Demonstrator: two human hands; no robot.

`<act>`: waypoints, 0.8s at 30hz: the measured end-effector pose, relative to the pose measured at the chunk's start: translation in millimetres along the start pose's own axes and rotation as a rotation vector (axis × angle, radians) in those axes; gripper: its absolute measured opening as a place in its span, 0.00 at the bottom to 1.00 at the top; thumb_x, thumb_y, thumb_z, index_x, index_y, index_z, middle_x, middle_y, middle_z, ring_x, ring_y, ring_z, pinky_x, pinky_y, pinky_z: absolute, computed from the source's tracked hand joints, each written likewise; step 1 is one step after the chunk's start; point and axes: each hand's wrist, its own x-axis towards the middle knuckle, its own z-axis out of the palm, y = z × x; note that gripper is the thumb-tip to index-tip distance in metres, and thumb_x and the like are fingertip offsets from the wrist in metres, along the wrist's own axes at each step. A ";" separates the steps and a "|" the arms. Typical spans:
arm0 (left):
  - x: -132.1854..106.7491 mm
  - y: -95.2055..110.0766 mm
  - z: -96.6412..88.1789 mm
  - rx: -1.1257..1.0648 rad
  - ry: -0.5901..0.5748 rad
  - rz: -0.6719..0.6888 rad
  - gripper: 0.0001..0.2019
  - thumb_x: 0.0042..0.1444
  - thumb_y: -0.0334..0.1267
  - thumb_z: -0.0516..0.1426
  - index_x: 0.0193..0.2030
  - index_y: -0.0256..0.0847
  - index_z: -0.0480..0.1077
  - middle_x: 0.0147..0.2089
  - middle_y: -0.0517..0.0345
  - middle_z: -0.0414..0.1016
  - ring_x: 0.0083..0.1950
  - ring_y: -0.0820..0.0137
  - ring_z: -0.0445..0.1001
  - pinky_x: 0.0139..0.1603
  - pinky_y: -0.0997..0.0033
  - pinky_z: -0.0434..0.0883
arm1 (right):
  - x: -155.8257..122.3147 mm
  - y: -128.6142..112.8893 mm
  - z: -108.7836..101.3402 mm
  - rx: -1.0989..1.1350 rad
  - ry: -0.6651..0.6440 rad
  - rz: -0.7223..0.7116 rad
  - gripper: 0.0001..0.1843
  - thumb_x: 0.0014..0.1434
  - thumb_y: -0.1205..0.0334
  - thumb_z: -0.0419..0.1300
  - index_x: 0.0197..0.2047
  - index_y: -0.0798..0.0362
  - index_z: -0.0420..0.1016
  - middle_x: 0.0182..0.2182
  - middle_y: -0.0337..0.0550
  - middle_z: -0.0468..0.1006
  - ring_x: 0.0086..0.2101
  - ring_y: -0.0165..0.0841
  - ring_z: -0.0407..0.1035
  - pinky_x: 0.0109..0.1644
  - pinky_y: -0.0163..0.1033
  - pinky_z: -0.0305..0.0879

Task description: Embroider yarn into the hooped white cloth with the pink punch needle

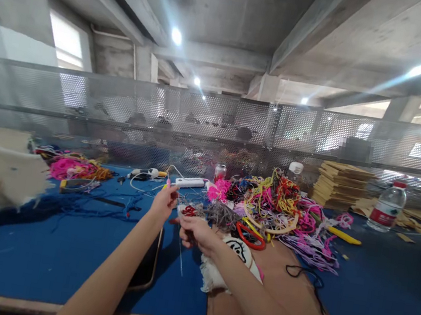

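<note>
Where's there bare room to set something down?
Blue tabletop lies bare front left, between the white cloth and phone, and front right, before the bottle, beside the black cord. It's crowded around the yarn pile beyond the right hand.

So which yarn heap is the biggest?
The multicoloured heap beyond the right hand; the pink-and-orange heap on the left is smaller and flatter.

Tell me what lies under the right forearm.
Beneath the right forearm, a white cloth with black line work shows on either side, and brown cardboard too. Whatever the forearm covers, including part of the cloth, cannot be seen.
</note>
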 end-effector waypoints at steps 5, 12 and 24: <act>8.8 -0.1 -7.4 -0.110 0.055 -0.081 0.09 0.51 0.20 0.49 0.27 0.37 0.59 0.18 0.64 0.61 0.16 0.81 0.62 0.11 0.85 0.47 | -3.5 -3.6 -3.9 0.123 -0.086 0.086 0.09 0.56 0.64 0.49 0.31 0.58 0.68 0.11 0.28 0.52 0.12 0.19 0.42 0.16 0.28 0.36; 18.5 -4.9 -10.2 -0.170 0.070 -0.128 0.06 0.52 0.22 0.51 0.33 0.35 0.62 0.18 0.63 0.62 0.17 0.79 0.65 0.11 0.86 0.49 | -3.2 -6.4 -12.7 0.029 -0.058 0.188 0.10 0.58 0.65 0.43 0.29 0.55 0.62 0.09 0.24 0.46 0.10 0.20 0.35 0.15 0.28 0.31; 36.3 -11.1 -21.4 -0.167 0.060 -0.143 0.10 0.52 0.20 0.49 0.39 0.35 0.62 0.19 0.63 0.64 0.14 0.81 0.62 0.12 0.86 0.55 | -6.8 -17.0 -15.2 -0.332 -0.029 0.142 0.09 0.57 0.60 0.40 0.26 0.50 0.48 0.14 0.26 0.42 0.13 0.22 0.35 0.15 0.28 0.35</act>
